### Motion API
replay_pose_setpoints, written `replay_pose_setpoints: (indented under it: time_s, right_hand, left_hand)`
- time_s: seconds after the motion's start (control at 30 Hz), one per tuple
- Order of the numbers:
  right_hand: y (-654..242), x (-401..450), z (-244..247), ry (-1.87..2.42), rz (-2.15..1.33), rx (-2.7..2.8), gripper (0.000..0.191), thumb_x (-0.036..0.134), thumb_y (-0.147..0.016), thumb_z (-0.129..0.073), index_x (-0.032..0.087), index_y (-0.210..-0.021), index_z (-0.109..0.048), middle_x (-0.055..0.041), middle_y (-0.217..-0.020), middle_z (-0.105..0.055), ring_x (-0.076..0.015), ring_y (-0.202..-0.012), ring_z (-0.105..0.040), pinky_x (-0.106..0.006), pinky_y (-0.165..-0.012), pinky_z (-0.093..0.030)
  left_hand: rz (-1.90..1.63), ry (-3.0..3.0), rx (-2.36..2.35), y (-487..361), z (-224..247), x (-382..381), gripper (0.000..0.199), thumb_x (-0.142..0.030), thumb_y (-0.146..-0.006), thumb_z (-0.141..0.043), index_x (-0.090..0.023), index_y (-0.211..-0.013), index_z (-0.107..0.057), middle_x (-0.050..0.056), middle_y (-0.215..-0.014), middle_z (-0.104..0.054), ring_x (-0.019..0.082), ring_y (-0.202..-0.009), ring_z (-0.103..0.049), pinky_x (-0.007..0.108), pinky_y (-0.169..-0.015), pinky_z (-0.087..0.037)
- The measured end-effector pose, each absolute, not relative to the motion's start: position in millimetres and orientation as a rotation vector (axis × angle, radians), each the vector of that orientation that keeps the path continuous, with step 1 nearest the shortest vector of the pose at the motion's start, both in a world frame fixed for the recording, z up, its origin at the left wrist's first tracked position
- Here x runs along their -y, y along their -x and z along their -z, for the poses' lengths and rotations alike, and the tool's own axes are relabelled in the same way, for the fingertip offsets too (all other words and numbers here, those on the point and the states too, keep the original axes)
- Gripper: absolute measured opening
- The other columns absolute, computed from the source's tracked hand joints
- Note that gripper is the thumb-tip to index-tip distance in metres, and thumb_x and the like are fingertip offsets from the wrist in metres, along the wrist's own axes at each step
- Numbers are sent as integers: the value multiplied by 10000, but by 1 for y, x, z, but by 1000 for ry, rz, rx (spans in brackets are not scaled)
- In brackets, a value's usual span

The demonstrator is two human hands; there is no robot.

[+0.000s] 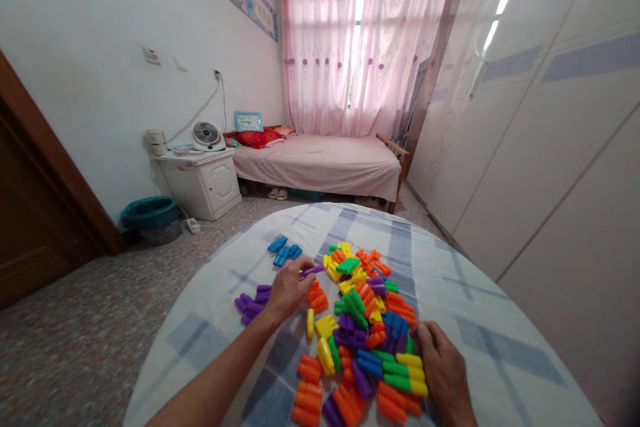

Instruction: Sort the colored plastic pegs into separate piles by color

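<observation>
My left hand (291, 290) pinches a purple piece (313, 271) above the left edge of a mixed pile of plastic pieces (353, 303) in orange, yellow, green, blue and purple. Left of that hand lies a group of purple pieces (253, 303), and beyond it a small blue group (283, 251). My right hand (440, 363) rests at the pile's right side, its fingers curled beside green and yellow pieces (406, 375). Whether those fingers hold anything is hidden.
The round table has a checked cloth (200, 340). Past it stand a bed (320, 160), a white cabinet (210, 183) with a fan (207, 135), and a teal bin (150, 213). A tall wardrobe (525, 147) lines the right side.
</observation>
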State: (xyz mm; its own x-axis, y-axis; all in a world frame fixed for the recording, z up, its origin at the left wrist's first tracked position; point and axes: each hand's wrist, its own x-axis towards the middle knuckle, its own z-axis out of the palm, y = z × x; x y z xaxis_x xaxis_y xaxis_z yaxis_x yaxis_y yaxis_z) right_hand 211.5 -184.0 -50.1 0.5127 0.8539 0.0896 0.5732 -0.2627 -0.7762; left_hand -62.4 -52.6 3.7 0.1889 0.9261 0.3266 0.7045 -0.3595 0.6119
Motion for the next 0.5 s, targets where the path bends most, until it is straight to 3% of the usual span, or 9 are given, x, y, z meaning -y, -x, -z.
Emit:
replay_pose_setpoints:
  time_s: [0.23, 0.4, 0.5]
  right_hand:
    - [-215, 183, 52, 2027, -489, 1121, 418, 580, -804, -332, 228, -750, -551, 8, -645, -605, -162, -608, -556, -244, -551, -375]
    - [-215, 182, 51, 2033, -480, 1114, 426, 590, -788, -342, 227, -774, -565, 6, -641, -607, -167, -608, -557, -248, -554, -382]
    - [-215, 182, 51, 2030, -455, 1135, 433, 590, -789, -335, 224, -763, -565, -1, -661, -620, -170, -624, -563, -248, -567, -388]
  left_hand:
    - [-1166, -2169, -1861, 157, 16, 63, 239, -192, -770, -497, -188, -967, -632, 66, -972, -649, 234, -953, -573, 407, -888, -431]
    - [-1116, -2052, -1769, 172, 39, 68, 228, -297, -832, -466, -202, -959, -629, 68, -961, -645, 221, -904, -599, 395, -834, -463]
    - [-1138, -2143, -1800, 165, 43, 71, 286, -358, -845, -459, -191, -1015, -617, 82, -1034, -623, 233, -979, -575, 408, -880, -448]
